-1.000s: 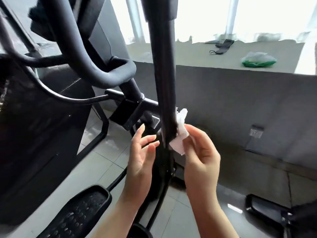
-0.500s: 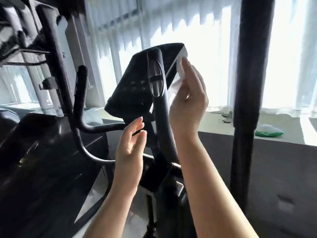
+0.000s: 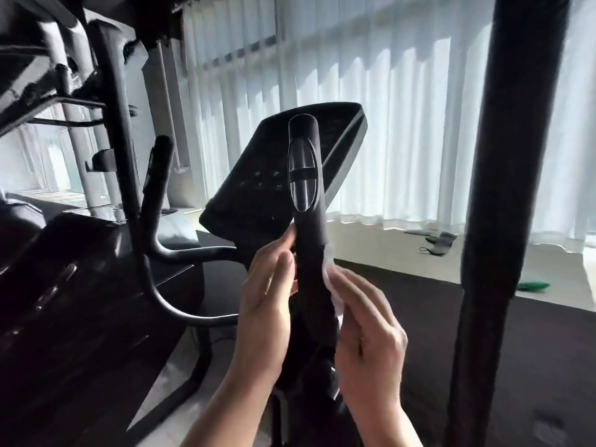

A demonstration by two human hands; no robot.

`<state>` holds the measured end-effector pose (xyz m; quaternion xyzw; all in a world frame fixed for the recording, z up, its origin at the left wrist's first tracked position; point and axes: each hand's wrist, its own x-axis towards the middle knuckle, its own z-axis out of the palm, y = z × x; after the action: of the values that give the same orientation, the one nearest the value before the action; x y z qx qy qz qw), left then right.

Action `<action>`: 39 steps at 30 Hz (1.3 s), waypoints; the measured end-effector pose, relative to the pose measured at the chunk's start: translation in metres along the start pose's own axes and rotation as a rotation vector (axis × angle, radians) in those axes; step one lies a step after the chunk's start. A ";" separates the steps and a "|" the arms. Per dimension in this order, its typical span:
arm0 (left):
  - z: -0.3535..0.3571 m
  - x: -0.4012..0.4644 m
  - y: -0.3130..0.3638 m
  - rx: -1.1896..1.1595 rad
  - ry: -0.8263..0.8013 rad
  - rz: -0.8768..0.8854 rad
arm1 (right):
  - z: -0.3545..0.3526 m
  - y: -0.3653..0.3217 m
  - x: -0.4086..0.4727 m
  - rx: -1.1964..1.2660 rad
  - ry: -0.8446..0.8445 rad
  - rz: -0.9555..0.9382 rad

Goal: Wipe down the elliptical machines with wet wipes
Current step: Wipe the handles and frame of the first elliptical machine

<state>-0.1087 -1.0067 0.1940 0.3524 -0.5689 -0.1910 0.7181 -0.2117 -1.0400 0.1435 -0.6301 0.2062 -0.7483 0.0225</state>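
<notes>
Handle (image 3: 311, 253) between the hands is looking like matt black foam or rubber, with a glossy, smooth plastic oval sensor plate (image 3: 302, 175) above them. Wipe (image 3: 332, 285) under the right hand (image 3: 367, 346) is showing as thin, white, crumpled cloth-like paper. Console (image 3: 258, 188) behind the handle is looking like matt black plastic with a grey edge. Curtain (image 3: 403, 124) beyond is showing as sheer, pleated white fabric. Thick pole (image 3: 503, 188) right of the hands is appearing matt black.
</notes>
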 end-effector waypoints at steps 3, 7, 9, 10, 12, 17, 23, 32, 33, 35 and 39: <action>0.004 0.000 0.000 -0.003 0.023 -0.005 | 0.000 0.012 -0.005 0.022 0.054 0.042; 0.005 0.001 0.006 0.005 0.027 -0.019 | 0.026 -0.002 0.074 0.150 0.198 0.043; 0.004 0.001 0.009 0.006 0.016 -0.037 | 0.042 -0.008 0.119 0.157 0.179 0.040; 0.003 0.001 0.011 0.012 0.013 -0.044 | 0.048 -0.010 0.134 0.159 0.137 0.062; 0.003 -0.002 0.012 0.038 0.001 -0.043 | 0.050 -0.009 0.138 0.154 0.052 0.086; 0.000 -0.011 0.002 0.124 -0.019 -0.055 | 0.028 -0.002 0.068 0.101 0.061 -0.013; -0.009 -0.027 -0.017 0.155 -0.016 -0.121 | 0.004 0.009 -0.015 -0.053 0.013 -0.203; -0.009 -0.041 -0.023 0.254 -0.063 -0.026 | -0.009 0.038 -0.082 0.047 0.075 0.002; -0.009 -0.042 -0.024 0.266 -0.062 -0.020 | -0.008 0.040 -0.084 0.050 0.081 0.023; -0.009 -0.043 -0.026 0.281 -0.063 -0.013 | -0.006 0.044 -0.085 0.019 0.111 0.111; -0.008 -0.045 -0.027 0.296 -0.059 -0.004 | 0.012 0.075 -0.061 -0.123 0.184 0.380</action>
<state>-0.1101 -0.9923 0.1427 0.4499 -0.6108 -0.1169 0.6410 -0.2049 -1.0945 0.0628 -0.5089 0.3677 -0.7711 0.1059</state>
